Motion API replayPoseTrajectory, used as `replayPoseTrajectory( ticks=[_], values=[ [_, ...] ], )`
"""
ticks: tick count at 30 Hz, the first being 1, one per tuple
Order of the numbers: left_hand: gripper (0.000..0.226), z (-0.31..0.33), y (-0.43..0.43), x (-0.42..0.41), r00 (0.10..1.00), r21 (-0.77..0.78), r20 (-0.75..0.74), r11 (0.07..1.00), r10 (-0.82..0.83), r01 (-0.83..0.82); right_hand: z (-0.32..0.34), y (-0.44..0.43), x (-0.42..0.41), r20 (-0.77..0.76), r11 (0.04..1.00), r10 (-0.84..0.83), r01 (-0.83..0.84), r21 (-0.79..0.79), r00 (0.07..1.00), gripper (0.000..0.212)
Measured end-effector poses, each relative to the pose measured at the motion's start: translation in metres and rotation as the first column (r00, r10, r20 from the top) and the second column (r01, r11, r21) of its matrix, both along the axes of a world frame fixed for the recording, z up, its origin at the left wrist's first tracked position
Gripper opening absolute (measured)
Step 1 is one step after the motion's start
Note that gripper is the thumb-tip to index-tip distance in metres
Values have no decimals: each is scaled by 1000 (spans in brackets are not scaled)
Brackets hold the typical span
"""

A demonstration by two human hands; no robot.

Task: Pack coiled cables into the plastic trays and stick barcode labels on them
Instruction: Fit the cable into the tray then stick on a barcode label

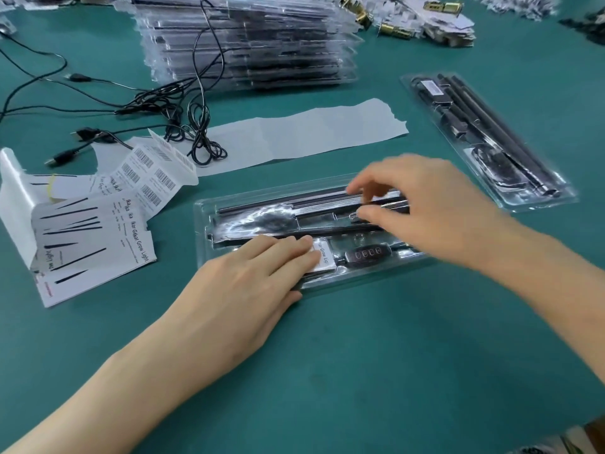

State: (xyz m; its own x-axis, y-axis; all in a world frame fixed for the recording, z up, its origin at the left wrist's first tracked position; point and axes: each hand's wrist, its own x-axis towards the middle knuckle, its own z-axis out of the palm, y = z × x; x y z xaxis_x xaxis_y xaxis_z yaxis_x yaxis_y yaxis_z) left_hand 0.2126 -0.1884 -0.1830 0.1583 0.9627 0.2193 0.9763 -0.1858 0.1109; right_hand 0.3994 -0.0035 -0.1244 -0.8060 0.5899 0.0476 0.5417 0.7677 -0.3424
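Head view shows a clear plastic tray (343, 280) lying lengthwise on the green tabletop (360, 355), in the middle, under both hands. The left hand (248, 280) lies flat on the tray's near channel, its straight fingers (294, 250) pressing on a white card (325, 253) of which only "Grow Light" can be read past the fingertips. Just beside the card sits a dark button controller (366, 254). The right hand (425, 204) is smeared by motion blur over the tray's far channels, fingers bent downward, thumb and forefinger close together; whether they pinch anything cannot be told. Glare on the plastic hides most of the tray's contents: long dark rods show, and a dark patch (271, 217) at the left may be a coiled cable, though it is too washed out to be sure. A second packed tray (556, 199) lies tilted at the right, well apart, with a small label (431, 87) near its far end. Behind, a stack of trays (248, 44) is cut off by the top edge, with loose black cables (196, 139) draped over it and tangled on a strip of bare backing paper (311, 136). At the left a curled sheet of barcode labels (154, 172) overlaps printed leaflets (91, 240). Brass parts (393, 29) at the top right are too blurred to identify.
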Motion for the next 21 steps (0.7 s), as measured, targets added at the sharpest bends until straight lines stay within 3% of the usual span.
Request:
replayPoseTrajectory(
  ticks=[3,5,21],
  values=[
    [43,-2,0,1,1000,26,-20,1000,-6,7,1,28,-16,268,1000,12,-7,-22,963,70],
    [44,-3,-1,-1,1000,32,-15,999,-12,13,-1,36,-22,344,998,43,-26,-53,938,81],
    [42,1,0,1,1000,16,-27,1000,-9,9,-1,48,-60,539,995,31,27,-98,842,94]
  ],
)
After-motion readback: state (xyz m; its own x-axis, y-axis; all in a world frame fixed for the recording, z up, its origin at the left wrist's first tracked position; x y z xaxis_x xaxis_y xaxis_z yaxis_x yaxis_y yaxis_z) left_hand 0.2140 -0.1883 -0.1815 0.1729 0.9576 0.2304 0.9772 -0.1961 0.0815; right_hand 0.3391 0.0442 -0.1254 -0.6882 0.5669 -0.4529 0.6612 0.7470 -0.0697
